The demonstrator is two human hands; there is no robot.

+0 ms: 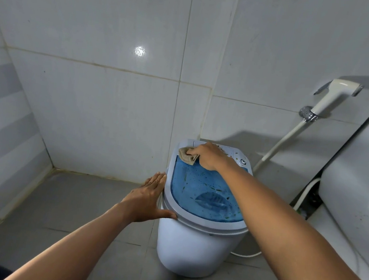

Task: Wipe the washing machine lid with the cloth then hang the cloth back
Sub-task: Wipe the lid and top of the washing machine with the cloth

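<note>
A small white washing machine (192, 252) stands on the grey floor against the tiled wall. Its lid (203, 194) is translucent blue with a pale rim and carries dark specks. My right hand (209, 156) presses a bunched beige cloth (187, 155) onto the far left corner of the lid, near the control panel. My left hand (147, 198) lies flat with spread fingers against the lid's left rim, holding nothing.
A white bidet sprayer (334, 96) hangs on the wall at the right, its hose (281, 141) running down behind the machine. A white toilet tank (357, 176) stands at the far right. A power cord (246, 254) trails on the floor.
</note>
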